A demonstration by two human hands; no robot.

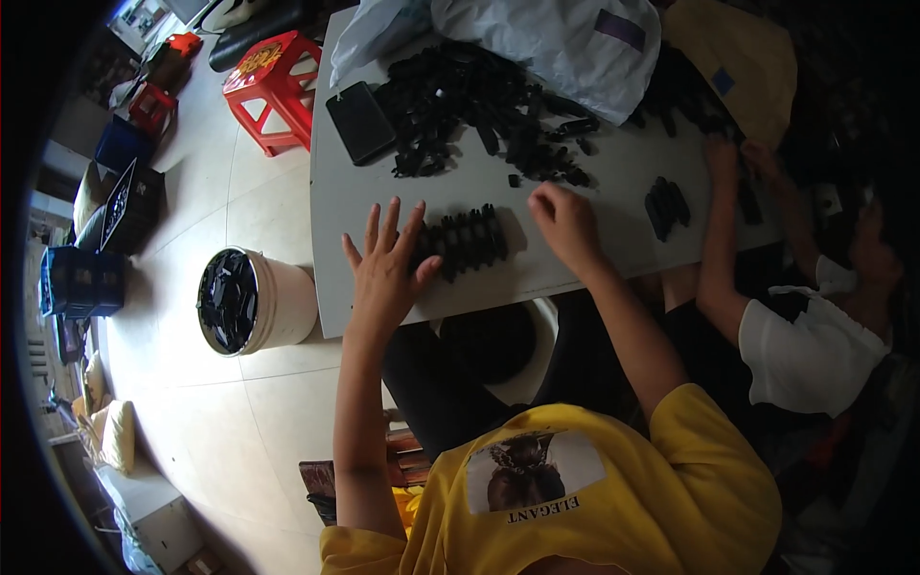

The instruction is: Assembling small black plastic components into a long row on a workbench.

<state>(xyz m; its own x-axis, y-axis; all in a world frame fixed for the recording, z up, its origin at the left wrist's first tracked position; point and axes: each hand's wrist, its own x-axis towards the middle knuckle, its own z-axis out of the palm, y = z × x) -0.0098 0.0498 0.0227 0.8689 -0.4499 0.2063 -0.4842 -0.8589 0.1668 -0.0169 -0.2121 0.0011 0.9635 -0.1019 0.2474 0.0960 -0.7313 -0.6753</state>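
My left hand (385,257) lies with fingers spread at the left end of a row of small black plastic parts (468,240), lined up side by side near the table's front edge. The thumb reaches along the row's near side. To the right of that row, my right hand (567,228) is held over the table with its fingers curled together. Whether anything is pinched in it is hidden. Beyond both hands spreads a loose heap of black plastic pieces (470,96), with a few single ones scattered at its near side.
At the heap's left lies a flat black tray (361,123); a white plastic bag (556,48) covers its back. A co-worker's hands (725,158) work at the right, near a small black bundle (667,208). A white bucket (287,302) of black parts and a red stool (273,91) stand left.
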